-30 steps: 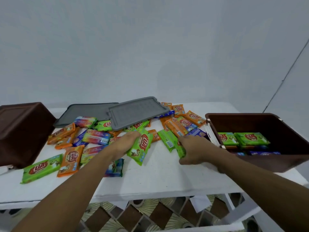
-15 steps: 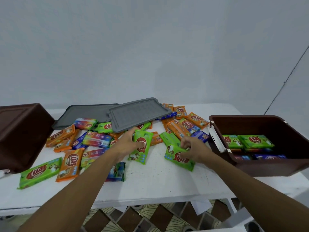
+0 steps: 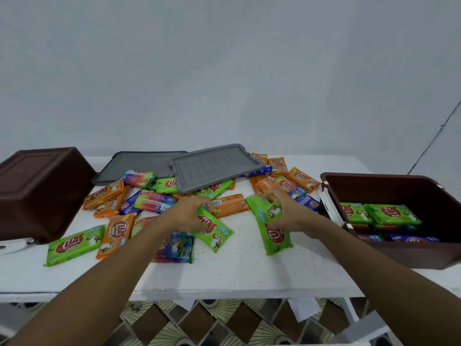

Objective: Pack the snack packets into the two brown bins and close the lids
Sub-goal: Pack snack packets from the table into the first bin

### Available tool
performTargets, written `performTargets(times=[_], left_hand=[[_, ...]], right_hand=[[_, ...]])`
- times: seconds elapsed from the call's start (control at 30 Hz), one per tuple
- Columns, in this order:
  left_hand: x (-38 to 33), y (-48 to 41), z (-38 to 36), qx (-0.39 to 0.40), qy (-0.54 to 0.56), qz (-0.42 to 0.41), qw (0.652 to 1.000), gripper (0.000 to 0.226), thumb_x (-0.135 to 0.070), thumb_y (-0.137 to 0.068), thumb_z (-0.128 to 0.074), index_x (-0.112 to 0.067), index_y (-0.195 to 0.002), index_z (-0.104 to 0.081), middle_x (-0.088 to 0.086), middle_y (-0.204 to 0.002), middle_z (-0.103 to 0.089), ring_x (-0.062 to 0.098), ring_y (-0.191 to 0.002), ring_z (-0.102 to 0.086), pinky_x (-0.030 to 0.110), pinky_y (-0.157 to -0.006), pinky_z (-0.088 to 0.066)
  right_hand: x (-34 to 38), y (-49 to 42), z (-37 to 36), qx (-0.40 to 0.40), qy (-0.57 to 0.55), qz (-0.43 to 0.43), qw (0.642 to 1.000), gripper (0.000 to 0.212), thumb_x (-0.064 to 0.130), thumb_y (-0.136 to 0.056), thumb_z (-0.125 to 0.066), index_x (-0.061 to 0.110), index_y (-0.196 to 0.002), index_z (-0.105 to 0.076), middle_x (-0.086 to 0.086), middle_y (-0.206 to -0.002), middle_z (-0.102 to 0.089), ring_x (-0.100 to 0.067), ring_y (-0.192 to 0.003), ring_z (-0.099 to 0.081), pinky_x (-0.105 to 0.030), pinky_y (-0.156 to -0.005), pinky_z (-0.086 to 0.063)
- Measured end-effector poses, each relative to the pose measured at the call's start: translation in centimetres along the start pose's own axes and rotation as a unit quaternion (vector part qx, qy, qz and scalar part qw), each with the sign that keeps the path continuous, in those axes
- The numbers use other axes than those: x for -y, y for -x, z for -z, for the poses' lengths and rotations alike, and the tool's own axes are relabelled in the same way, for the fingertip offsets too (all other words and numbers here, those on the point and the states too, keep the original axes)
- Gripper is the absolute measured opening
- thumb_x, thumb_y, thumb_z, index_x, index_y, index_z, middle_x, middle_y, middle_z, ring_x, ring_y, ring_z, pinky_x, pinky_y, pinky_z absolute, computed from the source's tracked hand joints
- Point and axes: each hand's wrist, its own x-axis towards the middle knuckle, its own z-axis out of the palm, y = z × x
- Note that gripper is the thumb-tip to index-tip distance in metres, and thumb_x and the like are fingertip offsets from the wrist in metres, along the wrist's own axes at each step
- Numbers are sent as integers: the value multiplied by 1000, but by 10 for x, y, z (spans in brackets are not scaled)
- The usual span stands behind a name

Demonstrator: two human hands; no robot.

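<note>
Many orange, green and blue snack packets [image 3: 113,232] lie scattered over the white table [image 3: 244,273]. My left hand [image 3: 185,213] grips a green packet [image 3: 214,233] at mid-table. My right hand [image 3: 287,212] grips another green packet [image 3: 275,236] just to its right. An open brown bin [image 3: 389,182] at the right holds several green and blue packets. A second brown bin [image 3: 37,191] lies overturned at the left. Two grey lids [image 3: 214,164] rest at the back, one propped on packets.
A white latch [image 3: 333,208] hangs on the right bin's near-left wall. The table's front edge runs across the lower frame, with a patterned floor [image 3: 199,320] below. A plain wall stands behind the table.
Both hands have closed on green packets and drawn them toward me. The left packet has turned and the right packet now points lengthwise.
</note>
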Motion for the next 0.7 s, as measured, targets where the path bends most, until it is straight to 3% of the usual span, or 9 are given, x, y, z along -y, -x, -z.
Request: performTargets(times=[0.1,0.17,0.23,0.3,0.37,0.43,0.53,0.63,0.7], left_hand=[[0,3,-2,6,0,-6,1000,34,-30,-74,-81,-42,-90,-54,-4,-124,-52,15,-104,-55,35,-84,-53],[-1,4,-3,1,-5,-17,1000,32,-28,-76,-80,-40,-88,-52,-5,-124,-53,15,-107,-55,36,-86,-51],[-1,5,-4,-3,-4,-25,1000,31,-23,-78,-78,-34,-87,-51,-5,-123,-54,17,-113,-53,39,-91,-51],[-1,6,-4,-4,-1,-20,1000,29,-20,-79,-76,-30,-87,-50,-6,-124,-54,17,-116,-53,40,-92,-52],[-3,6,-5,-5,-13,-20,1000,27,-23,-80,-76,-33,-90,-53,-6,-126,-54,16,-115,-53,40,-92,-52],[-7,5,-6,-3,-55,-25,998,28,-28,-82,-73,-38,-104,-58,-7,-126,-51,15,-112,-52,39,-93,-50],[-11,3,-9,4,-68,-18,997,29,-29,-85,-69,-35,-110,-56,-4,-122,-51,16,-107,-52,39,-91,-49],[-18,0,-10,3,-40,-11,999,25,-26,-86,-67,-34,-105,-53,-2,-113,-55,15,-99,-54,38,-88,-50],[-32,-3,-9,-1,-17,-20,1000,19,-23,-86,-67,-26,-101,-56,-2,-102,-58,14,-90,-56,32,-78,-50]], right_hand=[[-2,4,3,-6,-78,23,997,41,1,-81,-71,27,-110,-57,-1,-127,-52,-22,-102,-63,-28,-63,-56],[-5,5,3,-37,-91,36,995,25,3,-81,-73,15,-97,-57,-2,-113,-64,-21,-99,-66,-31,-68,-59],[-9,3,4,-76,-71,42,994,27,5,-79,-75,10,-96,-53,-2,-100,-67,-18,-90,-68,-34,-70,-59],[-10,4,5,-77,26,43,996,40,10,-78,-77,17,-107,-49,-5,-107,-62,-21,-87,-67,-34,-65,-60],[-11,7,4,-19,234,43,971,56,21,-80,-76,29,-124,-43,-4,-116,-56,-21,-94,-63,-30,-64,-56],[-12,9,-1,21,368,46,928,60,32,-86,-68,32,-139,-39,-1,-129,-54,-19,-108,-57,-35,-81,-54],[-5,14,-6,20,428,31,903,61,37,-91,-58,26,-147,-34,-5,-141,-46,-24,-123,-48,-45,-99,-47],[16,25,0,15,451,40,892,56,26,-91,-58,17,-142,-38,-10,-136,-49,-27,-119,-50,-42,-95,-48],[30,40,18,9,406,59,912,57,21,-92,-55,14,-145,-34,-12,-140,-47,-27,-122,-48,-40,-98,-47]])
